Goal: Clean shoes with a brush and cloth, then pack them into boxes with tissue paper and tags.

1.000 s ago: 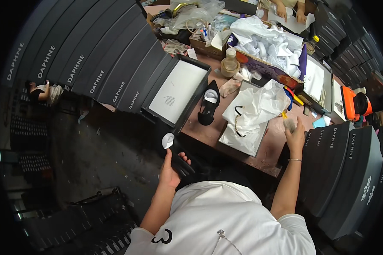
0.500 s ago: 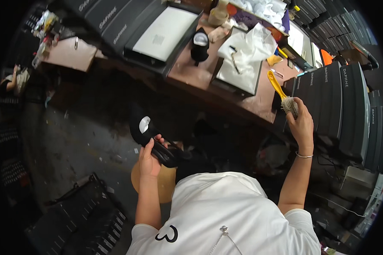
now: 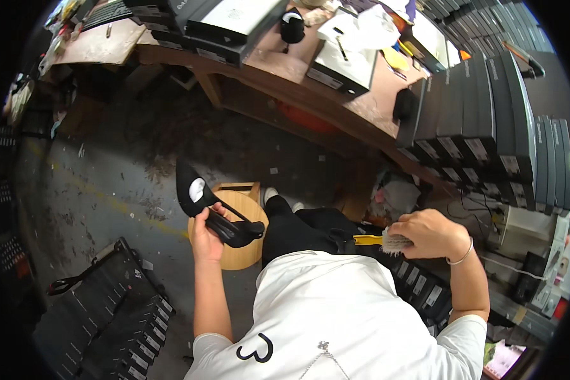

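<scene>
A black shoe (image 3: 212,212) is gripped by the left hand (image 3: 204,237); a brush (image 3: 386,241), clamped in the right hand (image 3: 427,233), is not yet applied

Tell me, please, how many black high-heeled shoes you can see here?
2: one black high-heeled shoe in the left hand above the round wooden stool, one standing on the workbench at top. Others may be hidden in boxes.

one black heeled shoe (image 3: 206,206), one brush (image 3: 386,240), one wooden stool (image 3: 244,253)
</scene>
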The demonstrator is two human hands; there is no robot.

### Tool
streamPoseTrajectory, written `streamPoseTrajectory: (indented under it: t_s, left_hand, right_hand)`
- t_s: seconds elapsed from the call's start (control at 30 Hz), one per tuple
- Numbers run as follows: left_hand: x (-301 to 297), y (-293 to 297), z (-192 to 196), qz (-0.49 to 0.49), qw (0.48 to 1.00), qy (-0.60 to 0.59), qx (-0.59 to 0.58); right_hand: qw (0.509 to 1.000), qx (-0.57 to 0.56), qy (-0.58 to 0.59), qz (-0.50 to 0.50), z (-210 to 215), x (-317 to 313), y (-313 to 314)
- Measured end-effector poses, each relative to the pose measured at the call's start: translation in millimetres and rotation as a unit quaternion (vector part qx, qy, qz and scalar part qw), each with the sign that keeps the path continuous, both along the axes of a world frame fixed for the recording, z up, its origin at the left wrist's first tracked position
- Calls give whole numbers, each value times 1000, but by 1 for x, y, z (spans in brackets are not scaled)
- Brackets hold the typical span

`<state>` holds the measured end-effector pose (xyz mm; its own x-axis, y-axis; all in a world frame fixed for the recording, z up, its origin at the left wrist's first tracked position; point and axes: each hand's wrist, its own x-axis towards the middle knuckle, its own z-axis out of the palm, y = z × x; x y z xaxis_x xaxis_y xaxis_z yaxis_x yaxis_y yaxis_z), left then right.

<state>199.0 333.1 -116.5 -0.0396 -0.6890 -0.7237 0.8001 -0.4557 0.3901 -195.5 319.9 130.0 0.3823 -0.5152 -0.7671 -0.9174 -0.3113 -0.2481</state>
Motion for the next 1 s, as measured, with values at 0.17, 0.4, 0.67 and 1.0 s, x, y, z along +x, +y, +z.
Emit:
streamPoseTrajectory:
  t_s: [0.17,0.4,0.67,1.0]
  left_hand:
    - [-10,38,3,-54,997,-48,-13]
    - [-45,91,27,-114,990,60,57]
    - [-64,127,41,-26,994,80,72]
    - [-31,135,48,40,989,76,116]
  right_hand:
    - [1000,3,-21,0,21,-37,31]
    - [975,52,-181,-115,-43,-57,67]
    - [781,29,-394,-483,-172,-44,127]
    - [514,110,-517,-675,-252,65,239]
